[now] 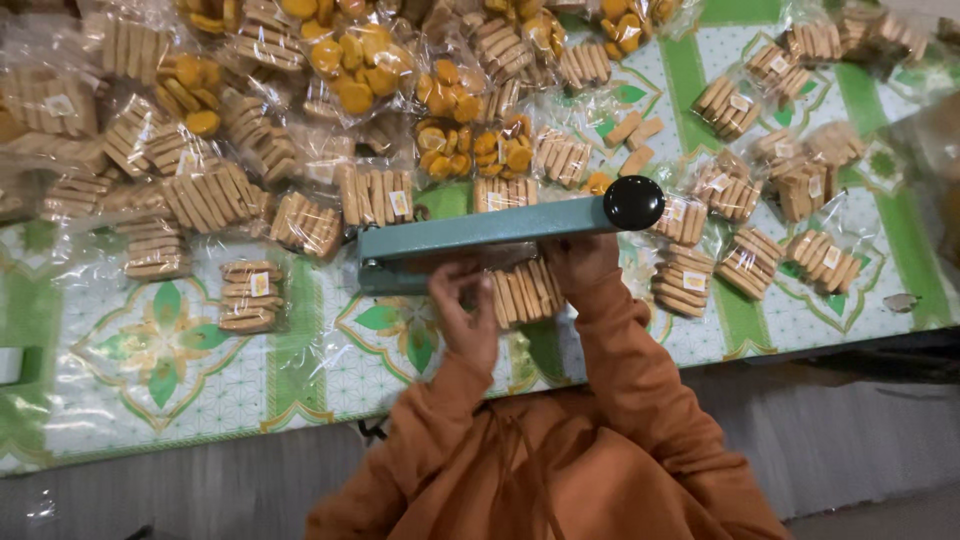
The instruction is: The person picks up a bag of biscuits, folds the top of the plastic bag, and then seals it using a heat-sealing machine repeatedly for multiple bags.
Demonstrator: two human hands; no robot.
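Note:
A teal heat sealer [470,238] lies across the table's middle, its arm ending in a black round knob [633,202]. Under the arm sits a clear bag of rectangular biscuits [524,292]. My left hand [462,310] grips the bag's left edge just below the sealer's hinge end. My right hand [582,262] holds the bag's right side, tucked beneath the arm near the knob. Both arms wear orange sleeves.
Many sealed bags of rectangular biscuits [250,296] and round orange cookies [360,62] cover the far and side parts of the table. A green-patterned plastic cloth [160,345] covers the tabletop. Several loose biscuits [635,140] lie behind the knob. The table's near edge runs along my body.

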